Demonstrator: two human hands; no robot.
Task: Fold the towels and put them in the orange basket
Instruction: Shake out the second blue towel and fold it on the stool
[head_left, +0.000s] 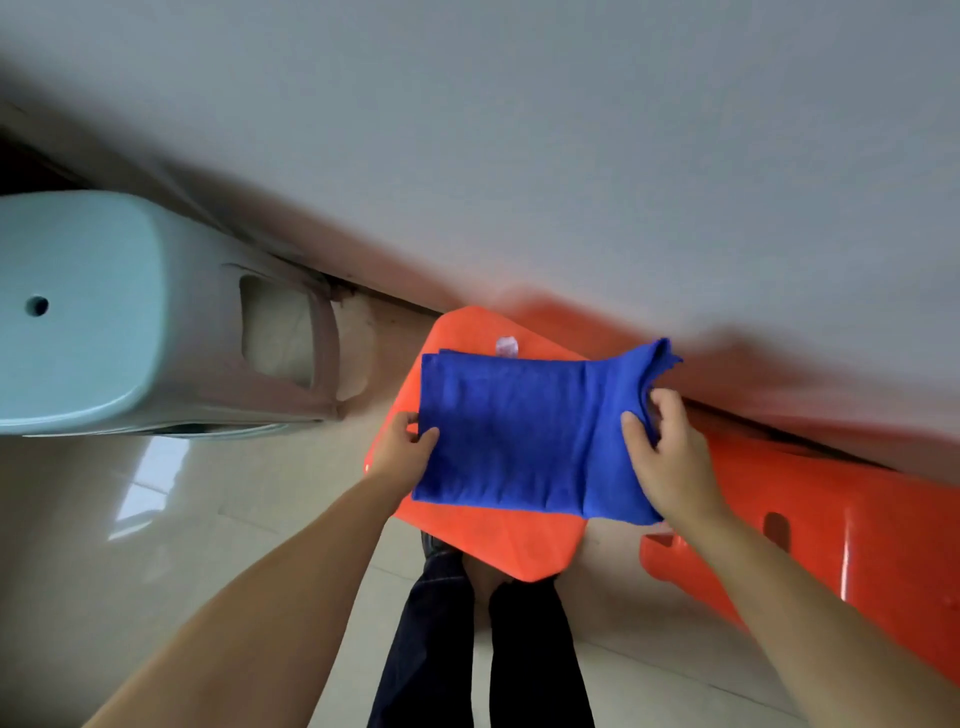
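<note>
A blue towel (514, 436) lies partly folded on the flat top of an orange plastic stool (467, 530) in the middle of the view. My left hand (402, 447) pinches the towel's left edge, thumb on top. At the right end, my right hand (670, 457) grips a bunched fold of the cloth, whose far corner sticks up. No orange basket can be told apart in this blurred view.
A pale blue plastic stool (104, 312) stands at the left. Another orange plastic piece (857, 545) with a slot hole stretches along the right. A grey wall (571, 156) rises behind. My dark trouser legs (478, 649) stand on glossy floor tiles below.
</note>
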